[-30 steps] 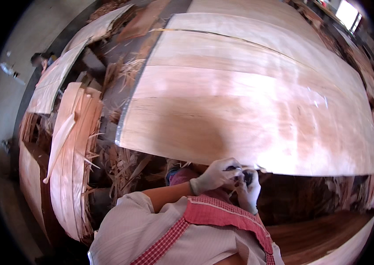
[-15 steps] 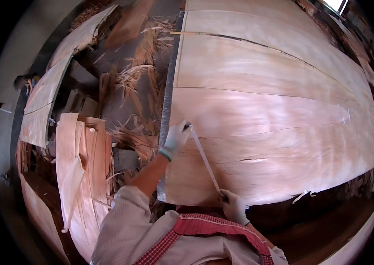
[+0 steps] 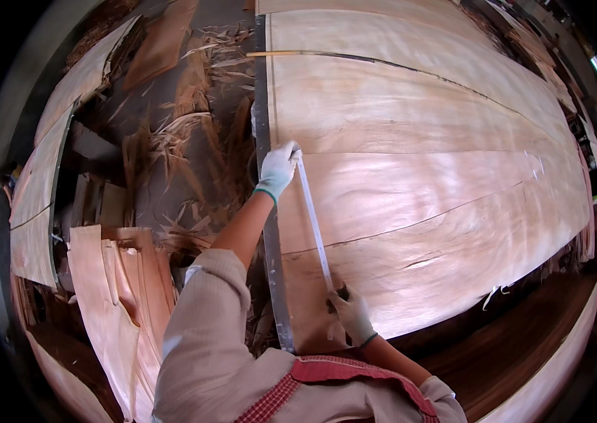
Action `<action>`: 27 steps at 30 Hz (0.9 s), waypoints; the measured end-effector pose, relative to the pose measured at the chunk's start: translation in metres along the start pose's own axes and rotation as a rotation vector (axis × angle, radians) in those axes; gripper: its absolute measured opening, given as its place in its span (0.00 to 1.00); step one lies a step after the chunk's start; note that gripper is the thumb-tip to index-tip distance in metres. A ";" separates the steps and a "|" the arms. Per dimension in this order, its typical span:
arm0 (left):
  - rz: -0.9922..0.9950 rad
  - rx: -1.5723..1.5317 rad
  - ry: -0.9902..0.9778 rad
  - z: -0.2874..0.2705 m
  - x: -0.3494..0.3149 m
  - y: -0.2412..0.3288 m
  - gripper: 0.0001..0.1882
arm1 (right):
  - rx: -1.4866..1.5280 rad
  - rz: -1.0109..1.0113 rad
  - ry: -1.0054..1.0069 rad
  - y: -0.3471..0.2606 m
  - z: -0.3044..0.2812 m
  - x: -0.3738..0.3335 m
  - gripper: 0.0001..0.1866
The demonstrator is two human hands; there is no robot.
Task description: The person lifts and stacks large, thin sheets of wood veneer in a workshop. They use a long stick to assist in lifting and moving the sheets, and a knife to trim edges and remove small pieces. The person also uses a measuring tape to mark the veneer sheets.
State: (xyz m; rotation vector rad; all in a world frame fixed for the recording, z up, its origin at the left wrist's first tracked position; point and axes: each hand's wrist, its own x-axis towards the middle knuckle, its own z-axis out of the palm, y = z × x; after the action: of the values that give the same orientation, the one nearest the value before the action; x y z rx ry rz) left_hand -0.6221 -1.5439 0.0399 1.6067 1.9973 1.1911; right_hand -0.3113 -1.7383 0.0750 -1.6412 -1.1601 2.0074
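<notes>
In my left hand point(image 3: 279, 169), in a white glove with a green cuff, is the far end of a narrow white measuring tape point(image 3: 314, 222). That hand is closed, close to the sheet's left edge and near a seam. My right hand point(image 3: 353, 316), also gloved, grips the near end of the tape along with a small dark object point(image 3: 340, 292), partly hidden by the fingers. The tape runs taut between my hands, over a broad pale wood veneer sheet point(image 3: 418, 211). A thin dark seam crosses the veneer under the tape.
A long thin stick point(image 3: 376, 60) lies across the far part of the veneer. Left of it, wood scraps point(image 3: 178, 130) litter the floor. Stacked veneer strips point(image 3: 111, 296) stand at the near left; more sheets point(image 3: 51, 162) lie beyond. A dark gap point(image 3: 510, 331) borders the near right.
My left hand has moved farther away along the veneer's left edge, up to the far seam. A longer length of tape now shows between my hands. The view has shifted a little.
</notes>
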 end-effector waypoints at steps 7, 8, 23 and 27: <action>0.084 0.370 0.374 0.029 0.024 -0.027 0.11 | 0.149 0.124 0.027 -0.012 0.016 -0.019 0.10; 0.085 0.405 0.243 0.026 0.028 -0.028 0.13 | 0.159 0.153 0.048 -0.009 0.012 -0.027 0.10; 0.249 0.390 -0.402 0.005 -0.209 0.076 0.44 | 0.090 0.011 0.016 0.051 -0.009 -0.026 0.08; 0.180 0.435 -0.388 0.008 -0.212 0.083 0.36 | -1.015 -0.620 0.203 0.041 -0.085 0.011 0.09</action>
State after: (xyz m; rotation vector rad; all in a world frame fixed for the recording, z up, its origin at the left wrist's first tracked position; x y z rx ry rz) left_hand -0.4944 -1.7324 0.0449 2.0691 1.9665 0.4490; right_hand -0.2265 -1.7237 0.0351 -1.4567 -2.4285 0.8439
